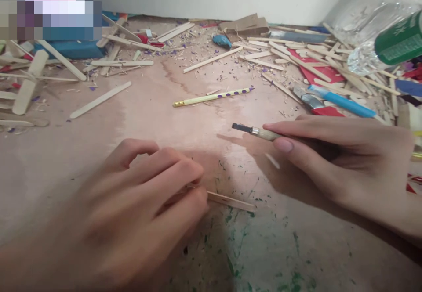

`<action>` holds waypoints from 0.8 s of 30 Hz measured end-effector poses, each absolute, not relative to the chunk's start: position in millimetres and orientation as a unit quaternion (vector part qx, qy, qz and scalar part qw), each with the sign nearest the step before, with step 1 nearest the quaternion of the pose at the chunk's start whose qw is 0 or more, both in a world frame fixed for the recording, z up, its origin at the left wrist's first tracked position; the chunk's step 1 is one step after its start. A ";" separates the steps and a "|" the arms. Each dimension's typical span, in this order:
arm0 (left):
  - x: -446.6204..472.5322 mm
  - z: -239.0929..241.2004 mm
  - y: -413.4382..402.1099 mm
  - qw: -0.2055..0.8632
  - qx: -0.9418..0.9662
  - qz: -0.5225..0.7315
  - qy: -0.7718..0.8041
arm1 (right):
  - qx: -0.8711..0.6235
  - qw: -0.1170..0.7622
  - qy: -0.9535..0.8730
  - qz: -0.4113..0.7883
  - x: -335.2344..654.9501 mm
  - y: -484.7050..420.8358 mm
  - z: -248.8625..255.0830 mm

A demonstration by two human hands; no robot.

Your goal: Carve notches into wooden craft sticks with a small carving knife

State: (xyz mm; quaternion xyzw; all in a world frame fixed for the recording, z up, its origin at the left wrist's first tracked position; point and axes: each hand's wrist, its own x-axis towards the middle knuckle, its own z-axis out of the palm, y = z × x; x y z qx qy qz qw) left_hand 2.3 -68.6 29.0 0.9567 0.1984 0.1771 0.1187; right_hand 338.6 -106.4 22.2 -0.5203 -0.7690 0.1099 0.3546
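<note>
Down on the worn pinkish board [154, 120], the left hand [138, 200] is curled over a thin wooden stick [227, 200], fingertips pinching its near end — the free end pokes out to the right of the knuckles and lies flat on the surface, so most of the stick sits outside the grip, toward the other hand. The right hand [332, 160] comes in from the right, clasped around a small craft knife [255, 131] with a pale wooden handle; the thumb and forefinger close on the handle just behind the metal collar, and the dark blade juts out leftward, hanging above the board, well apart from the stick below. One stick in the left hand, one knife in the right. Beyond them, a single yellow pencil with purple dots [212, 97] lies alone in the middle of the board, its point aimed right. Further right, one blue-handled tool [343, 102] rests among red card scraps [325, 74], and a clear plastic bottle [379, 33] lies on its side with a green label — there is white print on it, too blurred to read. Loose flat craft sticks [99, 100] are strewn along the back edge, too many and too heaped to count exactly, with shavings and purple flecks between them. One small blue lump [222, 41] sits near the wall, beside folded brown cardboard [245, 23]
</note>
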 end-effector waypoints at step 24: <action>15.0 26.9 -64.2 0.282 0.887 0.232 0.283 | -0.578 0.445 -0.655 0.199 334.8 -113.1 23.2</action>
